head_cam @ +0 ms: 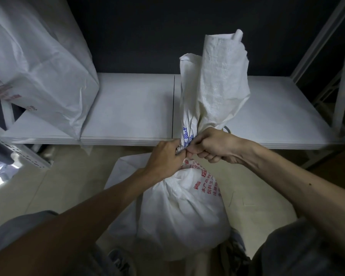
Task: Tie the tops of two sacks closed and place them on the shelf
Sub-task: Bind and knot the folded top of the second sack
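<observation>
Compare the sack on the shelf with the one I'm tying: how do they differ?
The shelf sack stands on the shelf; the floor sack sits on the floor before it. The left hand and right hand grip the floor sack's gathered neck; the shelf sack is untouched. The floor sack bulges round; the shelf sack looks boxy, its top out of view. Both are white with red print.

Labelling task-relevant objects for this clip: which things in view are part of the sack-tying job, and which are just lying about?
In the job:
- floor sack, neck gripped by left hand and right hand
- second sack, standing on the shelf, top out of view

Lying about:
- perforated rail, on the floor at left
- flat white sheet under the floor sack
</observation>
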{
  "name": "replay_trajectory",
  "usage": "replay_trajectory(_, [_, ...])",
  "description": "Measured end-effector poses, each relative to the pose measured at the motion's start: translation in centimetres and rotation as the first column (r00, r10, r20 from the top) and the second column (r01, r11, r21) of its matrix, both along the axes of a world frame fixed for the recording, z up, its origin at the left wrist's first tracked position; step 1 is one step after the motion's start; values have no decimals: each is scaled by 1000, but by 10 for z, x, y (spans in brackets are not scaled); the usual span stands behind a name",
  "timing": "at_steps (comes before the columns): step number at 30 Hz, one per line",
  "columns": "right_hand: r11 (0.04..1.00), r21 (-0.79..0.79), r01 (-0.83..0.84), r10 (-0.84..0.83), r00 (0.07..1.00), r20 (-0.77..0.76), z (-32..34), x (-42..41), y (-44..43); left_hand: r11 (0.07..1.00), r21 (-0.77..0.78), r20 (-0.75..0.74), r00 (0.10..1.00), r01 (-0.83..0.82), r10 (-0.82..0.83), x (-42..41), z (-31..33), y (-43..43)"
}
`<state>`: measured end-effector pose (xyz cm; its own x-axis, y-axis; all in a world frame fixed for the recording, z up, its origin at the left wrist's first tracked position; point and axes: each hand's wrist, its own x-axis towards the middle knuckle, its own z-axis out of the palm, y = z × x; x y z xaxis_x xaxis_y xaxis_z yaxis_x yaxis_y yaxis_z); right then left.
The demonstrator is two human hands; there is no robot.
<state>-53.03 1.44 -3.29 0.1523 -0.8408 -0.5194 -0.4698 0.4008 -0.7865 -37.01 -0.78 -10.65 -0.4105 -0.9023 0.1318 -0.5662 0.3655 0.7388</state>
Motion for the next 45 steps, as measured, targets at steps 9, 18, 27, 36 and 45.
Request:
replay_trajectory(9, [981, -110, 158, -139, 977, 163, -15, 6, 4, 892, 450, -199, 979, 49, 47, 2, 5, -14])
replay_trajectory(18, [980, -139, 143, -111, 970, 218, -10, 8, 8, 875, 478, -250, 967, 81, 46, 8, 7, -20])
replay_trajectory(27, [997, -46, 66, -53, 970, 236, 9, -1, 4, 997, -28, -213, 975, -66, 59, 5, 2, 8])
replay_trajectory(36, [996, -62, -59, 67, 989, 131, 7, 2, 1, 959, -260, -230, 972, -111, 51, 13, 4, -1])
replay_trajectory(45, [982, -190, 5, 8, 998, 69, -1, 1, 1, 998, 21, -147, 988, 60, -56, 6, 1, -11])
